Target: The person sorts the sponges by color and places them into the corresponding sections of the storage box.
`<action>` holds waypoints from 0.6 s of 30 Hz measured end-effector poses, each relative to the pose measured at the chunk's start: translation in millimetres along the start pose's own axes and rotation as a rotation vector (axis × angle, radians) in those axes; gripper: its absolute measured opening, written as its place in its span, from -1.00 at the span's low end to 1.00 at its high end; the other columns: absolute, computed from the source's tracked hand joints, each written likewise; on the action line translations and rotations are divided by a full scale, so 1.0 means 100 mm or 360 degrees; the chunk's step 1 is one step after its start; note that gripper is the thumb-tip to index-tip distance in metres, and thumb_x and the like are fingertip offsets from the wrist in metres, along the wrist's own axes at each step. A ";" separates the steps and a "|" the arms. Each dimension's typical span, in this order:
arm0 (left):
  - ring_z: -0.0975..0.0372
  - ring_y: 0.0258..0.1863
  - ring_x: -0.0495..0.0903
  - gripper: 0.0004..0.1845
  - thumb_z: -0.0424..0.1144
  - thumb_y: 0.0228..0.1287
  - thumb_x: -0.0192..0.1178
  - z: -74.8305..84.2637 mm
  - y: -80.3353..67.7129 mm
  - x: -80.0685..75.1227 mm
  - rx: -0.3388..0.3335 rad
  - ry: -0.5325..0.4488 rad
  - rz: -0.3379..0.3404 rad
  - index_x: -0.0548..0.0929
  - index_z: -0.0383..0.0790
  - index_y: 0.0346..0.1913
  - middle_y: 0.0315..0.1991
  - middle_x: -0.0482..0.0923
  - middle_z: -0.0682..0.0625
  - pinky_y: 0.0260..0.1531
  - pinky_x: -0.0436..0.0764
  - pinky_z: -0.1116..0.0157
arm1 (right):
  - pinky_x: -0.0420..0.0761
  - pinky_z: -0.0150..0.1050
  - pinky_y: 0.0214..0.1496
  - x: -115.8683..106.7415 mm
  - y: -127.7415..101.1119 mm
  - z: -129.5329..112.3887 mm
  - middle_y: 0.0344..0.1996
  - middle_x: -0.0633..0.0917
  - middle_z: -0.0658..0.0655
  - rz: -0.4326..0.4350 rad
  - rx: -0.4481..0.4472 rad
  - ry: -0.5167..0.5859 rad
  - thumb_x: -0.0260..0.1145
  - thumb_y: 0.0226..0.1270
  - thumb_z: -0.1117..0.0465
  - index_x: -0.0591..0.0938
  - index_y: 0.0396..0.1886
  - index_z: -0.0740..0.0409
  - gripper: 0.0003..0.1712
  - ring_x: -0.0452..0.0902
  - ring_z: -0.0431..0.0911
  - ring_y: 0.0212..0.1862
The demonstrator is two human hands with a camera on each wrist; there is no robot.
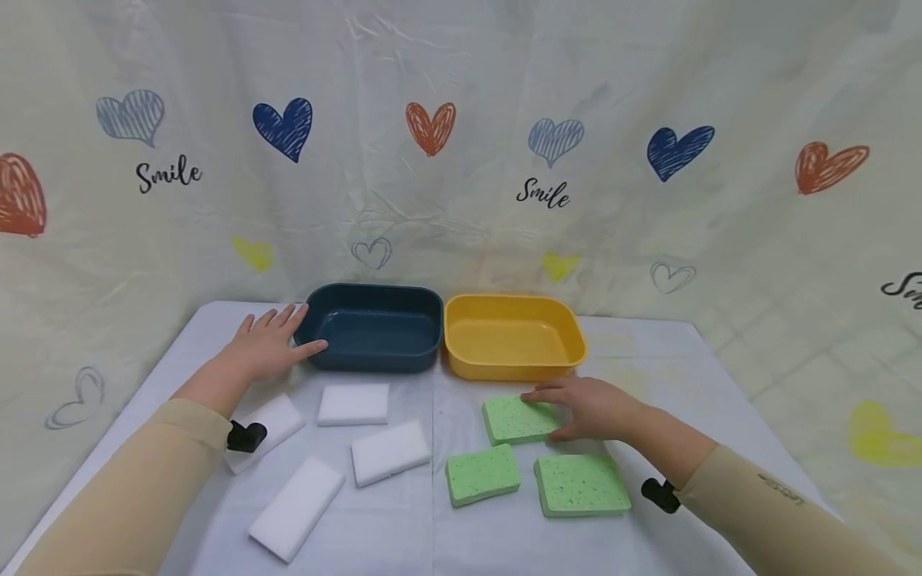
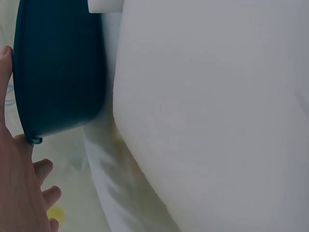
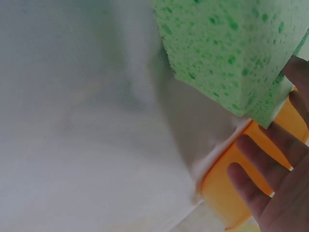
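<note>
The left hand [image 1: 268, 346] rests flat on the white table cover [image 1: 720, 384], fingers straight and relaxed, with the thumb and fingertips touching the left end of the dark blue tub [image 1: 370, 326]; it grasps nothing. The right hand [image 1: 587, 408] lies on the right edge of the rear green sponge [image 1: 517, 418], fingers extended over its top and thumb at its near side, in a light grasp. This sponge sits just in front of the yellow tub [image 1: 513, 336], which stands beside the blue tub, the two touching or nearly so. Two further green sponges [image 1: 483, 474] [image 1: 580, 484] lie nearer the person. Four white sponges [image 1: 354, 403] lie in front of the blue tub. The backdrop sheet [image 1: 461, 120] carries coloured hearts and the printed word "Smile" [image 1: 543, 193]
</note>
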State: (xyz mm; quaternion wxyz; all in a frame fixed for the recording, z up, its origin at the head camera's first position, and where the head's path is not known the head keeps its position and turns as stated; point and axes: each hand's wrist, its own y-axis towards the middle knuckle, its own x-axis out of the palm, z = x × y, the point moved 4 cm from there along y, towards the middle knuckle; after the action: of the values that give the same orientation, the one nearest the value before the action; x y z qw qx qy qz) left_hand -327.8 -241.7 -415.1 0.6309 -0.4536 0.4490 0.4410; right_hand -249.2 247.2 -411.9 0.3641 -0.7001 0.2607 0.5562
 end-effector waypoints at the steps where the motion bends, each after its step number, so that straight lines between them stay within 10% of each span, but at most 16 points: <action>1: -0.33 0.48 -0.21 0.22 0.65 0.18 -0.34 0.00 0.00 0.00 0.0002 0.0000 -0.0002 -0.18 -0.29 0.59 0.55 -0.22 -0.37 0.36 -0.38 -0.32 | 0.48 0.15 0.23 0.00 0.00 0.00 0.28 0.53 0.07 -0.0003 0.0004 0.0008 0.54 0.09 -0.10 0.52 0.36 -0.24 -0.22 0.43 0.09 0.30; 18: -0.33 0.48 -0.22 0.30 0.65 0.14 -0.22 0.04 0.04 -0.01 -0.0004 -0.0032 -0.0024 -0.23 -0.37 0.57 0.54 -0.24 -0.42 0.37 -0.32 -0.32 | 0.56 0.06 0.14 -0.01 -0.05 0.01 0.21 0.55 0.08 0.0087 -0.0090 0.0013 0.52 0.14 -0.10 0.56 0.32 -0.28 -0.30 0.49 0.04 0.19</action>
State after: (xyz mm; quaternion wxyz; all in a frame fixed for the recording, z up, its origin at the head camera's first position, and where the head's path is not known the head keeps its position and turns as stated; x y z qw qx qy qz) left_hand -331.3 -237.5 -414.0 0.6381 -0.4534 0.4386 0.4413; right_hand -246.5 250.9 -409.8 0.3278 -0.7049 0.2653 0.5703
